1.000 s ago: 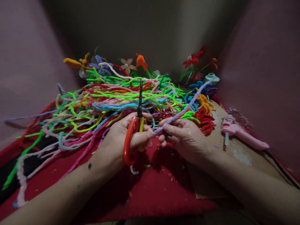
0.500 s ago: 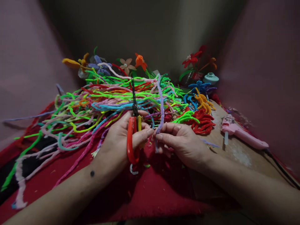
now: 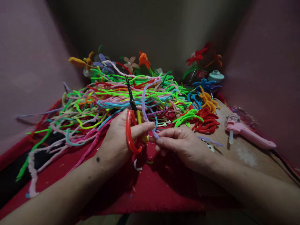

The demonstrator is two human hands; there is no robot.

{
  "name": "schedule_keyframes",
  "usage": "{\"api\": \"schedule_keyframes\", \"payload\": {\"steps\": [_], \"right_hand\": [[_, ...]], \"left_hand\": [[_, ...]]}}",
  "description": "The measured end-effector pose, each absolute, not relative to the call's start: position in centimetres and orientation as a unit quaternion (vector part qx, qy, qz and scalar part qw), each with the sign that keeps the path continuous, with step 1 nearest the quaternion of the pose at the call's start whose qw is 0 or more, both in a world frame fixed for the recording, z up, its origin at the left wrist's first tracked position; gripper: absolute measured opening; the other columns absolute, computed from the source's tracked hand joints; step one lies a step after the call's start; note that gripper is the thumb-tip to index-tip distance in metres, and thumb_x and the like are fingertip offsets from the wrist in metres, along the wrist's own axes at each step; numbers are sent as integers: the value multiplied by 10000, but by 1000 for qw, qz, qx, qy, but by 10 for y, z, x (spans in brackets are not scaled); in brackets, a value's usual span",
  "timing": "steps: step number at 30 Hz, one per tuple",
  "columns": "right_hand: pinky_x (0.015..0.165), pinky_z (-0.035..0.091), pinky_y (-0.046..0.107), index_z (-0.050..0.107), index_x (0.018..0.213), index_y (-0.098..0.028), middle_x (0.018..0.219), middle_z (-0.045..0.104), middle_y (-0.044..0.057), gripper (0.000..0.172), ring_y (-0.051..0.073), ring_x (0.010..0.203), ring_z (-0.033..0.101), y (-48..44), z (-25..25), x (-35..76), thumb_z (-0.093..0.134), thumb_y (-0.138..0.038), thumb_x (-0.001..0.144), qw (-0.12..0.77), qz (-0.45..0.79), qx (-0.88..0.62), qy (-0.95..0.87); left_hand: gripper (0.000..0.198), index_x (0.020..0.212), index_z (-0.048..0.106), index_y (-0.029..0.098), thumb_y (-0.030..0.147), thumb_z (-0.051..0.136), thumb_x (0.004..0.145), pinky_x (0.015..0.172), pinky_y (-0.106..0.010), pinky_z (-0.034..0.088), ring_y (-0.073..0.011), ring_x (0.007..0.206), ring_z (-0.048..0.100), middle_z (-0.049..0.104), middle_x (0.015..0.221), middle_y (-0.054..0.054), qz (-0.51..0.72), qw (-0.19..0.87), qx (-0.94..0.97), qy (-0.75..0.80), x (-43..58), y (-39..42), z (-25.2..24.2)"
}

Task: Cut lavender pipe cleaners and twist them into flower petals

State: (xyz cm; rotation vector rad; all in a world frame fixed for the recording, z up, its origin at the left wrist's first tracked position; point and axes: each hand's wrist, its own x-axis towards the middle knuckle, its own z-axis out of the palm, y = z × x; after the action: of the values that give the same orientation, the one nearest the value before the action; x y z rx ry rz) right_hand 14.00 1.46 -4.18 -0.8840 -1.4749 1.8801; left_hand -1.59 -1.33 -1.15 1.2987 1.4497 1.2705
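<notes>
My left hand (image 3: 118, 134) is closed around a pair of scissors (image 3: 132, 103), whose red and yellow handles sit in the palm while the dark blades point up and away. My right hand (image 3: 181, 143) pinches the lower end of a lavender pipe cleaner (image 3: 143, 100) between thumb and fingers. From there the strand passes behind the tip of my left thumb and curves up over the pile. I cannot tell whether the left fingers also grip it. A big heap of colourful pipe cleaners (image 3: 112, 93) lies just beyond both hands.
Pipe-cleaner flowers (image 3: 143, 60) stand along the back. At right, a pink glue gun (image 3: 250, 134) with a cord rests on the brown board (image 3: 243, 156), near bundles of red pipe cleaners (image 3: 206, 121) and orange ones (image 3: 208, 100). Red cloth (image 3: 152, 193) covers the front.
The lavender pipe cleaner stood nearly upright and now bends left, its top curving right. My right hand has dropped slightly along it. The scissors lean more to the left; the whole view has shifted a little.
</notes>
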Motion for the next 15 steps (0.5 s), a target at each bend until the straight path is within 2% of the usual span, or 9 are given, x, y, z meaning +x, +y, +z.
{"api": "schedule_keyframes", "payload": {"steps": [4,8,12,15], "right_hand": [[454,315,205,665,680,-134,566,600,-15,144,52,439,449,23,-51,143,666,-267,736,338,722,-320,-512],[422,279,208,678,703,-134,497,529,-42,81,44,399,395,32,-53,144,644,-207,715,395,725,-304,-476],[446,330,211,696,770,-141,505,538,-41,115,59,425,443,39,-51,144,608,-148,696,437,725,-282,-451],[460,366,210,678,764,-144,540,590,-31,80,59,424,481,42,-49,145,627,-154,703,449,733,-269,-436]], "left_hand": [[263,973,529,183,365,569,787,442,-220,401,-110,485,490,519,595,51,427,292,601,609,-28,-7,-17],[350,1155,477,137,289,446,840,614,-304,470,-184,670,592,616,807,-45,277,91,750,593,-44,0,-27],[387,1233,440,99,167,321,871,809,-392,481,-262,981,602,612,1114,-158,172,-22,819,546,-54,1,-37],[416,1262,434,96,145,322,864,879,-410,472,-264,1051,579,591,1179,-165,153,-73,834,525,-58,1,-43]]}}
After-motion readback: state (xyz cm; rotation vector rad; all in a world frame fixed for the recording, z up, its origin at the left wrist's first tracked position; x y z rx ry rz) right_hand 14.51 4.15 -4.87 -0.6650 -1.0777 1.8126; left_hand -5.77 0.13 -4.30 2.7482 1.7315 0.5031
